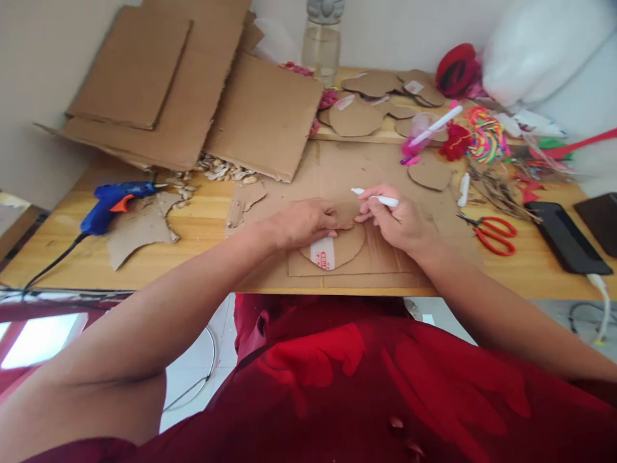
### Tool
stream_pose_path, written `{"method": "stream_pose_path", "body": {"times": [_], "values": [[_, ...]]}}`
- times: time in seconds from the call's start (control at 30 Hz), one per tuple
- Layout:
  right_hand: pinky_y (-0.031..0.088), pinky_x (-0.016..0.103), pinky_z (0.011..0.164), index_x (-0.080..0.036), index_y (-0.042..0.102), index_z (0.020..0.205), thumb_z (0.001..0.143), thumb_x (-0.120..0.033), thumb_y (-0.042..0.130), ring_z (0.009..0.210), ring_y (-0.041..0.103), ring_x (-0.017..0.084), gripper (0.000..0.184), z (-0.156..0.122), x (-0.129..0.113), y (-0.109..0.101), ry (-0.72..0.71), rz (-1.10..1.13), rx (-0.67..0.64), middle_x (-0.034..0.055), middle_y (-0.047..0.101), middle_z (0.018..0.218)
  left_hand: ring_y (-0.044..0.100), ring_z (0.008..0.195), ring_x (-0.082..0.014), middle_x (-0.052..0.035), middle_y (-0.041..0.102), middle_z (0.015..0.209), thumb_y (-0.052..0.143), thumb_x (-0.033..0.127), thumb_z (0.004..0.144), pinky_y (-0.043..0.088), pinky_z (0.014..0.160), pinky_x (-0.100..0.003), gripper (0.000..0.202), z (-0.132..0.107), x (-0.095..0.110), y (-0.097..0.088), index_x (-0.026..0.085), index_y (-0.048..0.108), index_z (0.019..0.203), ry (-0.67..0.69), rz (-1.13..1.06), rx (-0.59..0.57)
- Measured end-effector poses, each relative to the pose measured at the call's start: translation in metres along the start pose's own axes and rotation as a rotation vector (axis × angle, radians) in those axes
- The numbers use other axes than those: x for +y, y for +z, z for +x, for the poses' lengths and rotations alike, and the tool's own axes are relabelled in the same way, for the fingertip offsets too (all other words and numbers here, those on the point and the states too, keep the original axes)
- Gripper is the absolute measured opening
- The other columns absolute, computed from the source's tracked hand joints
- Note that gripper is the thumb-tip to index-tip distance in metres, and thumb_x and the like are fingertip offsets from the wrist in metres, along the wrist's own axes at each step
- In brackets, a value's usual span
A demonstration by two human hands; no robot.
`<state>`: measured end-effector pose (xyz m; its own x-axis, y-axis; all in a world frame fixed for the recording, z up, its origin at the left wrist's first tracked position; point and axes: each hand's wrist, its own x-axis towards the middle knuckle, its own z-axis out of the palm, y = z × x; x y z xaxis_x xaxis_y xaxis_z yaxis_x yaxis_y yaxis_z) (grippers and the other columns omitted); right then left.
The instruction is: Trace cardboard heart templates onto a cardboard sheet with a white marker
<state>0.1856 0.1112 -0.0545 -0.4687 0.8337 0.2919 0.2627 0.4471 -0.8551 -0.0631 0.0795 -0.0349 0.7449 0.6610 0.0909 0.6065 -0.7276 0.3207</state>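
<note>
Where the near edge of the wooden tabletop (205, 225) is reached, one rectangular cardboard sheet (388, 257) is laid, and upon it, at centre, one rounded cardboard piece (349, 247) with a red-printed label. The rounded piece is pressed down by the left hand (306, 222), fingers bent, nothing else seen gripped. One white pen (389, 201) is grasped between thumb and fingers of the right hand (393, 215), its tip turned away to the left and clear of the piece. No traced line can be made out; the rectangular sheet is judged uncut, with marking and cutting left to be done. To the right: one pair of red-handled scissors (478, 225), lying unheld; one black phone (569, 238); one white stick-like item (464, 190). To the left: one blue glue gun (113, 202); one large cardboard scrap (137, 231). Farther back, one loose cardboard round (430, 175) is placed at right; at left, at least three large cardboard panels (265, 116) are stacked and overlapped. Farthest, one bottle (321, 54), one red roll (456, 71) and several overlapping rounds (357, 119) are kept, no exact count being possible; these are judged already cut.
</note>
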Motion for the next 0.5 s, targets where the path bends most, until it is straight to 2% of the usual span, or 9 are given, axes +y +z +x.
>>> {"method": "stream_pose_path", "body": {"times": [0.1,0.2,0.3,0.37,0.5], "values": [[0.052,0.019,0.062,-0.020,0.062,0.110,0.102,-0.056,0.051,0.073,0.075,0.010,0.038,0.002,0.001,0.001,-0.008,0.051,-0.022,-0.0010,0.065,0.084,0.059,0.081,-0.0155,-0.0027,0.061,0.094,0.049,0.026,0.103,0.045,0.072,-0.026,0.046,0.003,0.004,0.004,0.036,0.057,0.146,-0.014,0.150,-0.033],[0.050,0.018,0.057,-0.019,0.064,0.112,0.101,-0.058,0.051,0.070,0.073,0.009,0.042,0.002,0.000,-0.003,0.004,0.111,-0.005,-0.0009,0.065,0.085,0.058,0.078,-0.0158,-0.0030,0.061,0.095,0.046,0.029,0.103,0.044,0.067,-0.026,0.047,0.003,0.004,0.007,0.036,0.053,0.149,-0.022,0.215,-0.058],[0.048,0.019,0.058,-0.020,0.068,0.114,0.101,-0.057,0.053,0.065,0.066,0.007,0.042,-0.008,-0.009,-0.010,-0.033,0.102,0.097,-0.0019,0.064,0.082,0.063,0.085,-0.0149,-0.0033,0.065,0.104,0.042,0.028,0.104,0.047,0.072,-0.024,0.046,0.000,0.002,0.009,0.035,0.053,0.149,-0.020,0.164,-0.059],[0.047,0.020,0.057,-0.020,0.069,0.108,0.102,-0.055,0.052,0.060,0.061,0.007,0.040,-0.021,-0.019,-0.013,-0.033,0.104,0.179,-0.0030,0.062,0.075,0.066,0.091,-0.0139,-0.0030,0.067,0.119,0.041,0.028,0.104,0.050,0.076,-0.024,0.045,-0.002,0.001,0.011,0.037,0.054,0.147,-0.019,0.134,-0.032],[0.042,0.023,0.052,-0.021,0.062,0.097,0.102,-0.053,0.053,0.051,0.054,0.008,0.033,-0.049,-0.036,-0.013,0.107,0.109,0.206,-0.0048,0.059,0.065,0.065,0.121,-0.0184,-0.0028,0.061,0.147,0.040,0.029,0.106,0.054,0.095,-0.030,0.044,-0.003,0.001,0.013,0.034,0.055,0.146,0.031,0.128,0.039]]}}
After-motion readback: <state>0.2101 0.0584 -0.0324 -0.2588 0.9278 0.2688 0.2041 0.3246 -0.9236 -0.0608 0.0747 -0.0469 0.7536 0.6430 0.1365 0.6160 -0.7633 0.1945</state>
